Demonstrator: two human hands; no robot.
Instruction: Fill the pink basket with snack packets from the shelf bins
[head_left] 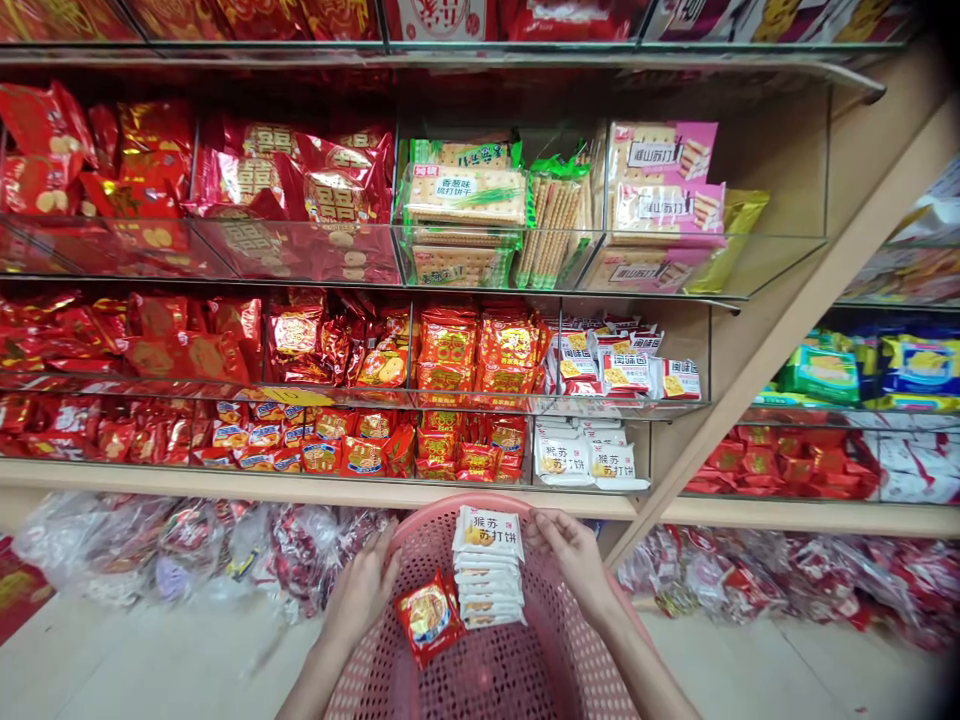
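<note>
A pink perforated plastic basket stands in front of me below the shelves. My left hand grips its left rim, the fingers lying along the edge. On the opposite side, my right hand is closed on the right rim, its thumb and fingers near the crackers but apart from them. Inside the basket is a neat stack of white soda cracker packets. Beside that stack, one red snack packet lies tilted. Part of my fingers is hidden behind the rim.
Shelves above hold red snack packets, green-edged crackers, pink cracker packs and more white cracker packets. Clear plastic bags of goods lie under the bottom shelf. A slanted wooden panel divides the shelving at right.
</note>
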